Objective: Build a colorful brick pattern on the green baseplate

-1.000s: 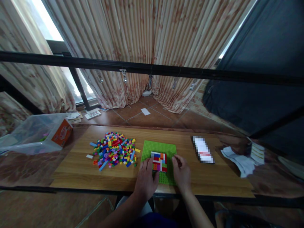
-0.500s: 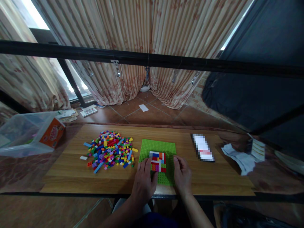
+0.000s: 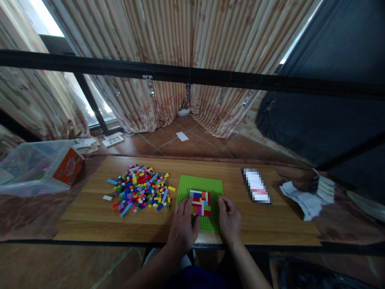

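Note:
A green studded baseplate [image 3: 215, 184] lies near the front edge of the table. On it sits a flat block of toy bricks [image 3: 204, 202] in red, white, blue, yellow, orange and other colours. My left hand [image 3: 183, 226] is at the block's left side, fingers along the left edge and thumb by the near edge, closed about that corner. Over the plate's right edge is my right hand [image 3: 231, 220], its thumb and fingers pinched together just right of the block. Whatever may be between those fingertips is too small to make out.
A heap of loose bricks [image 3: 142, 186] covers the left of the wooden tabletop [image 3: 90, 224]. To the right lies a phone [image 3: 256, 186] with a blurred screen, then crumpled paper [image 3: 300, 198]. A clear plastic bin [image 3: 30, 160] stands far left. A dark rail [image 3: 210, 74] crosses beyond the table.
My right fingertips have shifted slightly left, toward the block. My left hand stays at the block's left side. The whole view has moved a little.

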`<state>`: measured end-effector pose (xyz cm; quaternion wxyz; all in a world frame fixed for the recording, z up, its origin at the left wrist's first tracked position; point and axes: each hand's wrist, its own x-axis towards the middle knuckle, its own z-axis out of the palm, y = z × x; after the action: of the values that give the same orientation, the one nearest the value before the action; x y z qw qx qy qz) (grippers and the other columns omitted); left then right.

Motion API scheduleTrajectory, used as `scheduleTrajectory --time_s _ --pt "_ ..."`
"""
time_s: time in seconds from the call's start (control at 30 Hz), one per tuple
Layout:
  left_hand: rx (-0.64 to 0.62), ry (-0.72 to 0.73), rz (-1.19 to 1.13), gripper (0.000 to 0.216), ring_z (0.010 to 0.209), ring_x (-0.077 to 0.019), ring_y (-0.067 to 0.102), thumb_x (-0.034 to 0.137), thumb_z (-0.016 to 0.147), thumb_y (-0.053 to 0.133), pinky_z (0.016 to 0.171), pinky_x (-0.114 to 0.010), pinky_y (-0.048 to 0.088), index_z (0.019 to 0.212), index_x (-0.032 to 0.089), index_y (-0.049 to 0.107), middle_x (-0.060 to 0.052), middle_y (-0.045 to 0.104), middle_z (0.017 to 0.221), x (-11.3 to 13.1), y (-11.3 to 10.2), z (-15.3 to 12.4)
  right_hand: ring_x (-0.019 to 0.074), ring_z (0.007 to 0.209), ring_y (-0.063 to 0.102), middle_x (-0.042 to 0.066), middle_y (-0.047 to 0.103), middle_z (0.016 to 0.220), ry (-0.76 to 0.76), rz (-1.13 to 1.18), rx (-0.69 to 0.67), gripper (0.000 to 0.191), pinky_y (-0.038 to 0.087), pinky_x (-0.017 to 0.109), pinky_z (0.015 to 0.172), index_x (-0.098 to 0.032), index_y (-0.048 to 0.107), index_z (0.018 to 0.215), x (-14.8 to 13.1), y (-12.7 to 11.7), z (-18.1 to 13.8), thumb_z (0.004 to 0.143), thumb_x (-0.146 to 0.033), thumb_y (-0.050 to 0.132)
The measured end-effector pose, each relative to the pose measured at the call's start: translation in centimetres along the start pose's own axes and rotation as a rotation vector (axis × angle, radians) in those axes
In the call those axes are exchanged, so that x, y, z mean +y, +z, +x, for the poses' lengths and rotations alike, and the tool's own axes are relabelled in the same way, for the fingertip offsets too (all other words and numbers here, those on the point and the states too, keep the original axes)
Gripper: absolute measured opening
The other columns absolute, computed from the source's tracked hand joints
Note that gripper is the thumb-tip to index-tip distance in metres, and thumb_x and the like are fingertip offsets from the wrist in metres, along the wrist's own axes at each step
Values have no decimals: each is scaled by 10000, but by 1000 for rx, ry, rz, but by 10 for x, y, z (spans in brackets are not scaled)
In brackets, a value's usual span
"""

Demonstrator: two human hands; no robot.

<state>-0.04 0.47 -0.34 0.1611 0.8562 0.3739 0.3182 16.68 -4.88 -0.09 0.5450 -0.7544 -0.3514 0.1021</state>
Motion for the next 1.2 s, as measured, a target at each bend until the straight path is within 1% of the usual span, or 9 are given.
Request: scheduleTrajectory --time_s 0.27,0.33,0.43,0.57,0.67,0.73,0.83,1.0,1.2 --pt "-19 -14 8 488 1143 -284 540 207 869 529 947 -470 496 1338 125 424 -158 559 1244 1 0 0 219 872 617 94 690 922 -11 -6 5 385 474 365 813 -174 685 908 4 2 2 876 -498 481" --pt "-4 3 21 484 1213 -295 506 206 878 515 977 -483 479 1346 125 418 -170 525 1306 1 1 -1 218 868 617 94 690 920 -9 -4 2 389 472 363 811 -174 685 908 5 2 2 877 -502 477" --pt "0 29 46 482 1321 -304 419 197 890 485 1026 -493 442 1360 121 410 -181 422 1432 1 1 -3 217 869 616 91 692 921 -21 -11 1 390 469 362 812 -181 685 903 5 2 2 879 -504 468" --pt "-86 121 88 526 1374 -292 358 209 898 468 1080 -493 380 1410 130 379 -159 365 1501 4 -3 -4 213 873 616 89 690 921 -39 -36 -1 375 467 359 817 -180 685 901 5 3 2 884 -483 464" --pt "-199 216 145 614 1408 -301 302 268 885 502 1113 -533 311 1459 154 320 -130 357 1520 9 -5 -3 214 878 614 93 689 922 -50 -40 -9 377 465 362 825 -176 681 913 5 3 2 890 -478 456" --pt "-250 234 189 662 1424 -310 268 302 875 518 1123 -561 273 1476 149 287 -123 326 1538 12 -6 -2 215 879 613 97 690 929 -56 -46 -14 381 463 361 824 -173 680 917 5 3 2 893 -479 453" --pt "-266 228 229 696 1436 -309 239 326 875 515 1133 -567 244 1489 133 252 -130 282 1556 14 -5 -1 216 876 612 97 689 921 -62 -67 -13 378 462 358 817 -172 681 914 5 3 3 895 -474 453" --pt "-261 233 228 727 1441 -308 231 367 875 512 1138 -562 237 1500 129 225 -147 301 1545 13 -3 -2 218 874 612 100 687 921 -63 -69 -33 379 467 363 817 -176 680 918 5 2 2 890 -477 451" --pt "-289 222 212 766 1450 -308 203 420 868 524 1148 -540 223 1498 107 222 -156 262 1559 14 -3 -2 214 873 611 94 682 928 -62 -88 -29 372 467 368 827 -179 678 903 5 3 2 886 -474 451"
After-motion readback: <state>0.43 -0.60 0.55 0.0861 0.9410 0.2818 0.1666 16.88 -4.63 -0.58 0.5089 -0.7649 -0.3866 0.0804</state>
